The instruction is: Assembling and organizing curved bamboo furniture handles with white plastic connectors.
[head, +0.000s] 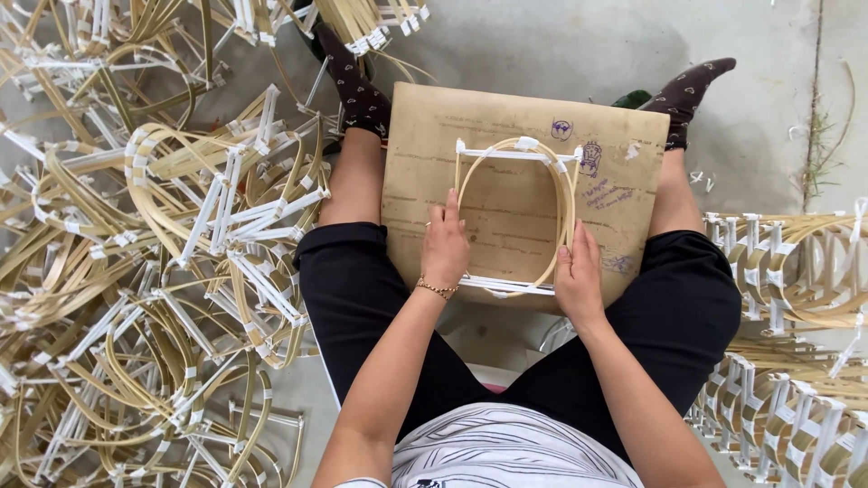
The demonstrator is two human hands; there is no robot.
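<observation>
Two hands pin a bamboo frame (515,217) flat on the board (425,136) across the lap, left hand (445,248) pressing its left edge, right hand (577,276) gripping the lower right corner; uneven pressure could likely spring the loop loose.

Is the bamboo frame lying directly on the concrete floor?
No, the bamboo frame lies on a brown board across the person's lap, with the left hand and right hand on it.

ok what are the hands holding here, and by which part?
A bamboo hoop frame lying on a board. The left hand presses its left side; the right hand grips its lower right corner.
</observation>
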